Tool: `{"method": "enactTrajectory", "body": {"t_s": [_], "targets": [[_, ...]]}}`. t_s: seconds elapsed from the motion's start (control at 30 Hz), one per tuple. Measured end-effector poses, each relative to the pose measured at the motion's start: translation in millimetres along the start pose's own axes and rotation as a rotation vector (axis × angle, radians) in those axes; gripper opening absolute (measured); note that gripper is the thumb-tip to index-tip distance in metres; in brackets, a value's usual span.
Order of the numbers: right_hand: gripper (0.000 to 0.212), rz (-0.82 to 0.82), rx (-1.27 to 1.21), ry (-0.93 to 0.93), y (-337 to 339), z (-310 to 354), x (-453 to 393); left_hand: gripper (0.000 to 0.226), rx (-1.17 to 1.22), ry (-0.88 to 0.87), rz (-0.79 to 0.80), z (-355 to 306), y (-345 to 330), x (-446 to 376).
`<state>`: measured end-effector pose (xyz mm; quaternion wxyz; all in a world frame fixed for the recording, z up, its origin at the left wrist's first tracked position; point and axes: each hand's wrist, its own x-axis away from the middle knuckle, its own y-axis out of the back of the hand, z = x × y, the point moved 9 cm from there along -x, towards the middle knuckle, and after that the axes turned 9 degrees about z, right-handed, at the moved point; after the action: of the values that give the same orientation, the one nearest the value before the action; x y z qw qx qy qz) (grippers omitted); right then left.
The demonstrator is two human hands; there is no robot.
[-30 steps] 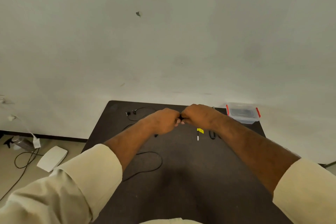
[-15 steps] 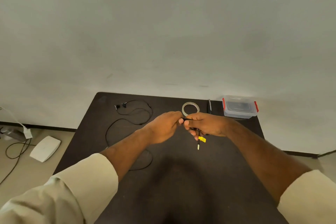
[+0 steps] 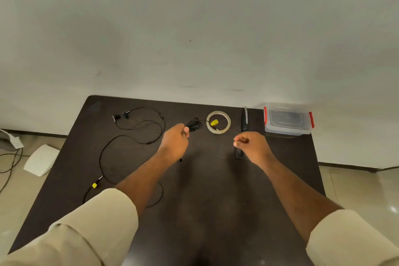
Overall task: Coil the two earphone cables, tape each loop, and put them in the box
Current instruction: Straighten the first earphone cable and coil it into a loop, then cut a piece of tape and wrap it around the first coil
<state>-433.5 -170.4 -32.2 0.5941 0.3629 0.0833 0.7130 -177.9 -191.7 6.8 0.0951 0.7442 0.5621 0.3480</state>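
Item: first earphone cable [image 3: 194,125], wound into a small dark bundle, pinched at the fingertips of the left hand [image 3: 176,141] just left of the tape roll [image 3: 218,122]; its tail runs right to a yellow-tagged plug [image 3: 214,122] lying inside the ring of the roll. Item: right hand [image 3: 250,143], fingers curled into a loose fist with thumb against forefinger — whether it pinches anything cannot be told; a short dark loop [image 3: 238,154] shows just below it on the table [image 3: 205,211], and its nature is unclear. Item: second earphone cable [image 3: 131,136], uncoiled, sprawling over the left half of the table, earbuds at the far end, yellow-tagged plug near the left sleeve. Item: clear box [image 3: 288,122] with red clips, far right corner, lid apparently on. Item: folding knife [image 3: 245,119], between roll and box. Status, as judged: first coil formed, not yet taped; second cable untouched. Risks: the bundle is held by a fingertip pinch only — any slackening while the other hand goes for tape would likely let the springy loops open. The plug tail lying in the roll may snag or drag when the roll is lifted. The sleeve near the loose cable could sweep it toward the table edge. The box probably needs opening first.
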Motion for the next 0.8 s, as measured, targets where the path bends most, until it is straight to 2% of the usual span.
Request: {"method": "enactTrajectory", "body": {"t_s": [0.17, 0.3, 0.43, 0.6, 0.8], "targets": [[0.018, -0.046, 0.098, -0.041, -6, -4, -40, 0.030, 0.182, 0.143, -0.113, 32, -1, -30], [0.031, -0.112, 0.279, -0.084, -10, -1, -66, 0.032, 0.272, 0.209, -0.128, 48, -8, -49], [0.029, -0.186, 0.415, -0.190, -14, -12, -78, 0.032, 0.287, 0.218, -0.070, 50, -21, -67], [0.018, -0.260, 0.452, -0.207, -13, -19, -81, 0.032, 0.200, 0.126, 0.017, 28, -43, -86], [0.012, -0.277, 0.433, -0.178, -20, -21, -83, 0.020, 0.128, 0.099, 0.233, 11, -94, -105]]}}
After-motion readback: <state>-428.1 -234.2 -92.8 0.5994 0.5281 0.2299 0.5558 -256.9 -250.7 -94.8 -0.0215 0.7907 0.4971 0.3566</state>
